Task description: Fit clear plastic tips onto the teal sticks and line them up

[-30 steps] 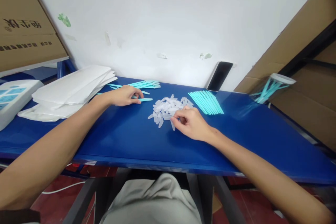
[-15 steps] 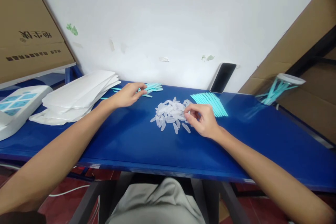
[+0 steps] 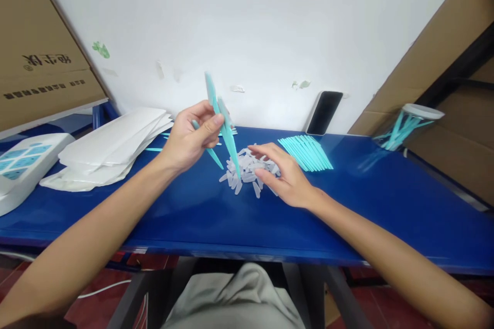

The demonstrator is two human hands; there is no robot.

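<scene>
My left hand [image 3: 195, 136], raised above the table, is closed on a few turquoise eyebrow razors [image 3: 228, 136] with pale upper ends, their narrow handle ends slanting down. My right hand [image 3: 289, 175] is at the right side of a heap of translucent plastic blade caps [image 3: 247, 164], thumb and fingers apart. I see nothing held in it. Just behind it lies a neat row of turquoise razors [image 3: 306, 153]. Behind my left hand, more loose razors [image 3: 154, 149] lie on the table, partly hidden by the hand.
White paper-like sheets or bags [image 3: 111, 139] are stacked on the left of the blue table [image 3: 185, 216], beside a white device with blue panels [image 3: 34, 157]. A phone [image 3: 324, 113] leans on the wall. At right lies a clear tub with turquoise razors [image 3: 401, 128]. Cardboard [image 3: 50, 36] stands left.
My left hand has lifted several razors from the loose pile and brought them up and to the right. My right hand has shifted slightly left over the caps, its fingers spreading from a pinch.
</scene>
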